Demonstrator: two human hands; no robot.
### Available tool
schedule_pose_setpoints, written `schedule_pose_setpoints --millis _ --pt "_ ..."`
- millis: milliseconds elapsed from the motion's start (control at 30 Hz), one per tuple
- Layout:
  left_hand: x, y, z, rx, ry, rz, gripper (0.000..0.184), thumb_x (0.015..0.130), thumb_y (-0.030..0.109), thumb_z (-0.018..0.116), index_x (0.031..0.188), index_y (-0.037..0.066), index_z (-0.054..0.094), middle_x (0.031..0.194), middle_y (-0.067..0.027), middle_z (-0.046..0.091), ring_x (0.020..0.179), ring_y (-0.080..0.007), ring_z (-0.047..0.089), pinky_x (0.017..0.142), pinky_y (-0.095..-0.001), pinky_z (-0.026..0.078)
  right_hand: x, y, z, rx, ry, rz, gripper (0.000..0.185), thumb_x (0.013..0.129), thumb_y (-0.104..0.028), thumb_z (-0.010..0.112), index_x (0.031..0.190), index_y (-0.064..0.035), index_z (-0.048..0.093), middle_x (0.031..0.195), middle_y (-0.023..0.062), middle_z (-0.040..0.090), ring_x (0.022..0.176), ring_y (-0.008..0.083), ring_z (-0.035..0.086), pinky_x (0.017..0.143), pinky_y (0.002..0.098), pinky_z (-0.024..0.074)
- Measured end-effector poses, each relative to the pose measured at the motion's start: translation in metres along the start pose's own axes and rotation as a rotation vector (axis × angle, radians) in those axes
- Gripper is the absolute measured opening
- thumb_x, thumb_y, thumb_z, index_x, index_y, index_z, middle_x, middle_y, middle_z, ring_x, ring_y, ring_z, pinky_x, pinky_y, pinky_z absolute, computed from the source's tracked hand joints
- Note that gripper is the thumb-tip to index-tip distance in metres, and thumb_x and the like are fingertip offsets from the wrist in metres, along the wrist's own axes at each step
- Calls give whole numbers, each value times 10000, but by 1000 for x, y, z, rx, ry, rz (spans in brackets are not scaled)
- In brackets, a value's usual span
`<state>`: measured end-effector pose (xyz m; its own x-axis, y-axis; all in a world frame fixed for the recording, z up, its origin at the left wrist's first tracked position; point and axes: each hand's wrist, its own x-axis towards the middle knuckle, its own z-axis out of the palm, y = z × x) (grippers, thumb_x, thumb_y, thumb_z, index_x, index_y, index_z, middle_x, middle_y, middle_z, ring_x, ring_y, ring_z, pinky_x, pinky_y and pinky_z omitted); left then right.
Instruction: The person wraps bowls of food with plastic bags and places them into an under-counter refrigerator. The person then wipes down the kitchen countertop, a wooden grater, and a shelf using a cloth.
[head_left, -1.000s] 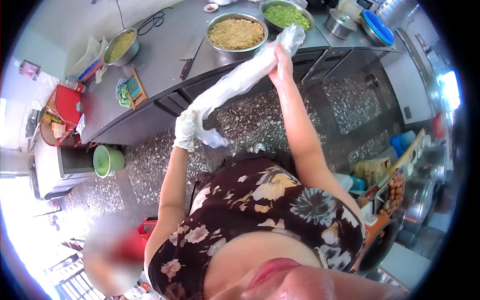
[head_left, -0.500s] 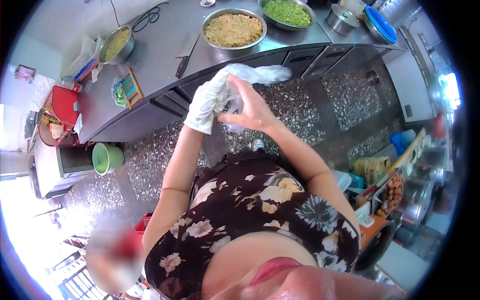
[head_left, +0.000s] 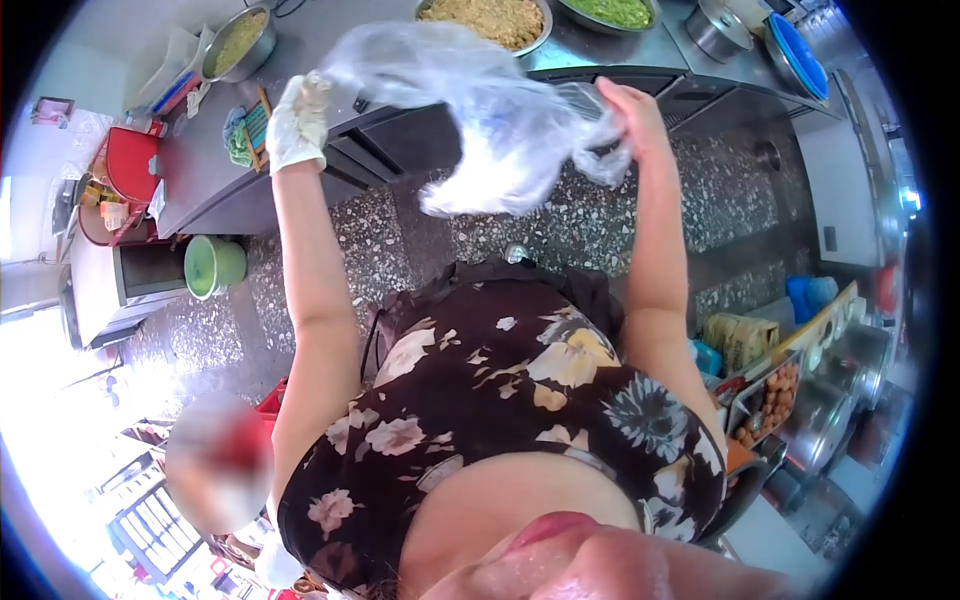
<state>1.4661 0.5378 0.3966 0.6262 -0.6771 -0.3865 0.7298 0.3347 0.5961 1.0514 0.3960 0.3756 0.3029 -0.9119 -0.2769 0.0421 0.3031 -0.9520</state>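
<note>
A clear plastic bag [head_left: 500, 140] is stretched out in the air in front of me, its middle billowing and slightly blurred. My left hand [head_left: 300, 120] wears a white glove and is closed at the bag's left end. At the other end, my right hand [head_left: 636, 118] is bare, with the bag's bunched edge gripped between thumb and fingers. Behind the plastic on the steel counter [head_left: 330, 40] stands a metal bowl of tan, crumbly filling [head_left: 490, 18], partly covered by the bag. Beside it is a metal bowl of chopped greens [head_left: 610, 14].
Another filled bowl [head_left: 240, 45] and a small wooden-framed washboard [head_left: 258, 130] with a green cloth are on the left counter. A lidded pot [head_left: 718, 30] and a blue basin [head_left: 797, 55] stand at right. On the floor is a green bucket [head_left: 214, 266]. Eggs [head_left: 772, 400] fill a tray at right.
My hands have moved apart from close together, left hand leftward and right hand rightward and up. The bag, bunched between them before, is now spread wide.
</note>
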Motion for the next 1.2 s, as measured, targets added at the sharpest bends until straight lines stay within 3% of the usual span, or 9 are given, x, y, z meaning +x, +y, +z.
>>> schedule_pose_setpoints --millis 67,200,400,467,567,700,933,1167,1200 --pt "-42 -1 20 471 231 607 125 863 53 571 983 17 567 819 -99 603 755 -200 606 667 -259 518 -4 -11 -6 113 -125 46 249 872 -271 605 767 -47 633 706 34 635 586 109 585 558 240 465" --pt "-146 -98 56 1444 -839 1351 294 748 97 719 1021 56 617 904 -71 651 828 -248 634 761 -358 510 -18 -35 12 66 -275 23 281 875 -296 595 658 -120 577 561 -37 518 489 64 481 476 224 377" --pt "-120 -245 101 1584 -1214 869 1001 514 540 803 1330 124 398 1287 -230 455 1225 -351 416 1016 -346 323 -19 -59 -30 219 -435 112 191 830 -233 655 720 -79 626 658 -14 598 577 62 555 515 224 437" --pt "-111 -269 108 1549 -1177 1123 728 636 526 728 1221 137 535 1166 -173 561 1125 -307 505 973 -330 346 -8 -51 -67 283 -491 103 187 818 -233 668 735 -69 633 704 6 613 633 86 582 552 239 462" --pt "-93 -271 116 1503 -1555 694 206 826 282 562 857 117 682 819 -44 620 845 -243 573 851 -402 378 -2 -73 -96 -177 -254 2 277 803 -325 672 711 -75 596 677 -20 540 600 71 498 532 226 389" --pt "-84 -288 112 988 -1195 -23 331 828 165 678 1106 47 541 992 -82 626 904 -173 593 881 -313 451 21 -76 -139 -438 -10 49 291 777 -336 703 773 -52 645 687 -21 584 591 68 516 540 214 393" --pt "-98 -327 180 1204 -1312 826 755 565 322 832 1217 114 514 1147 -131 560 1062 -278 531 935 -343 411 21 -65 -124 282 -487 69 205 795 -198 679 851 -7 628 693 34 616 563 104 570 496 240 449" --pt "-60 -310 177 1297 -1529 671 138 826 200 547 876 82 598 779 -82 584 716 -218 564 694 -364 452 22 -73 -198 9 63 -11 331 798 -332 666 864 -10 625 738 98 629 644 190 614 586 315 501" --pt "-66 -294 178 1317 -1410 472 137 852 201 531 882 81 589 740 -68 576 651 -184 559 621 -338 461 26 -72 -204 -632 261 -18 321 789 -329 670 880 -23 635 784 116 638 697 229 622 646 336 501"
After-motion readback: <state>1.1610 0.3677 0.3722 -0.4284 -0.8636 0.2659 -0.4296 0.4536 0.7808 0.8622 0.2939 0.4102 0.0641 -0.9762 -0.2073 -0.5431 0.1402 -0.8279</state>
